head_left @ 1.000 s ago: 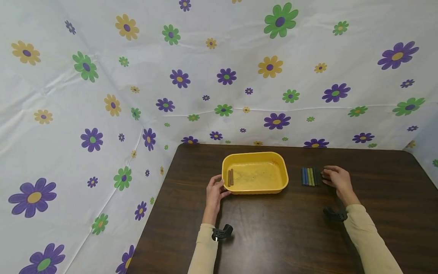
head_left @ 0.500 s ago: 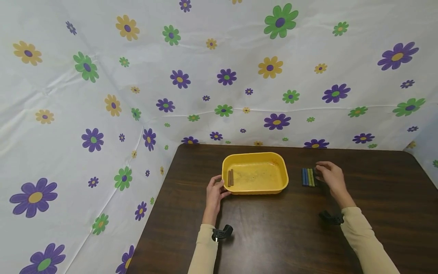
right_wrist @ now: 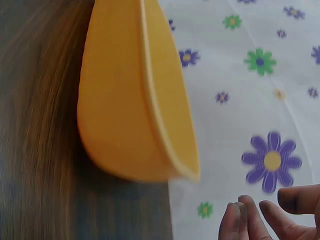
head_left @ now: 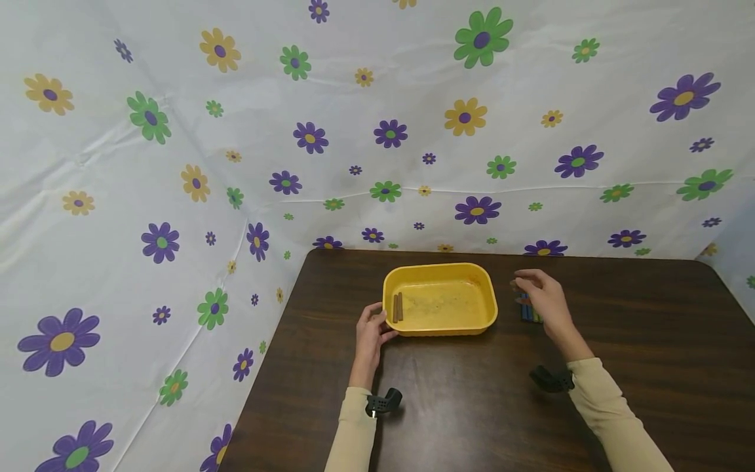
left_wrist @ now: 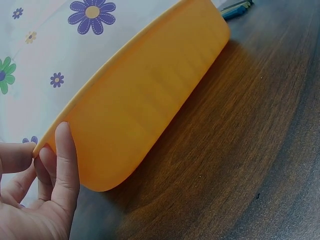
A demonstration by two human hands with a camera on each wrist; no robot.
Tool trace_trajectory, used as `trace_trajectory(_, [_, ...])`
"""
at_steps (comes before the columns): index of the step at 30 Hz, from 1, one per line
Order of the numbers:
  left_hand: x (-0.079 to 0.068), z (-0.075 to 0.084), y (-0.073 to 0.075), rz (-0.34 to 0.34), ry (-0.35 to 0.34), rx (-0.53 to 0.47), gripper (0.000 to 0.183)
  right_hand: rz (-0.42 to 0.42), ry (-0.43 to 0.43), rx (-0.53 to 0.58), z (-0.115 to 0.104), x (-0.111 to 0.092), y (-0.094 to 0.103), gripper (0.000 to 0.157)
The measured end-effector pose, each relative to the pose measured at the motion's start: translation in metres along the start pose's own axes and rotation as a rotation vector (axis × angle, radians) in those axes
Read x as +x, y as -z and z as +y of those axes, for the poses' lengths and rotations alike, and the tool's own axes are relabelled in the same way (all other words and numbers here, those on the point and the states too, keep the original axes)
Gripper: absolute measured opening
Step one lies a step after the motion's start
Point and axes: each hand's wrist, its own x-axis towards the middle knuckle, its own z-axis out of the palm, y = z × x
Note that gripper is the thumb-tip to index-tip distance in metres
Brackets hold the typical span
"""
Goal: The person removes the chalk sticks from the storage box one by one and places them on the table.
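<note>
A yellow tray (head_left: 439,332) sits on the dark wooden table. My left hand (head_left: 370,334) holds its near left corner; in the left wrist view the fingers (left_wrist: 67,165) pinch the rim of the yellow wall. Two slim brown sticks (head_left: 398,307) lie side by side in the tray's left end. Right of the tray, my right hand (head_left: 545,301) is over a row of blue and green sticks (head_left: 527,313), covering much of it. Its fingers (right_wrist: 256,220) look loosely bent and smudged in the right wrist view, with a gap at the thumb and nothing visible held.
Behind the table (head_left: 448,406) hangs a white flower-print sheet (head_left: 407,85), which also covers the left side. Black wrist cameras are strapped to both forearms. In the left wrist view, ends of the sticks show past the tray's far corner.
My right hand has moved left, from beside the right end of the stick row to over it, covering more of the sticks. The left hand and tray have stayed in place.
</note>
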Motion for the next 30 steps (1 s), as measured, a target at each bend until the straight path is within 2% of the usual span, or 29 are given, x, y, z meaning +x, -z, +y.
trace_trajectory(6, [0.002,0.002,0.003,-0.022,0.021,0.012,0.038,-0.076,-0.021,0.092,-0.018,-0.002,-0.018,0.047])
trace_trajectory(11, [0.001,0.000,0.004,-0.007,0.008,0.002,0.039,-0.133,-0.051,0.133,-0.032,-0.001,-0.030,0.049])
trace_trajectory(23, [0.002,-0.001,0.000,0.023,-0.008,0.013,0.034,-0.181,-0.025,0.247,-0.055,0.005,-0.051,0.049])
trace_trajectory(30, [0.001,0.000,0.000,0.006,0.000,0.013,0.037,-0.219,-0.014,0.293,-0.061,0.009,-0.067,0.044])
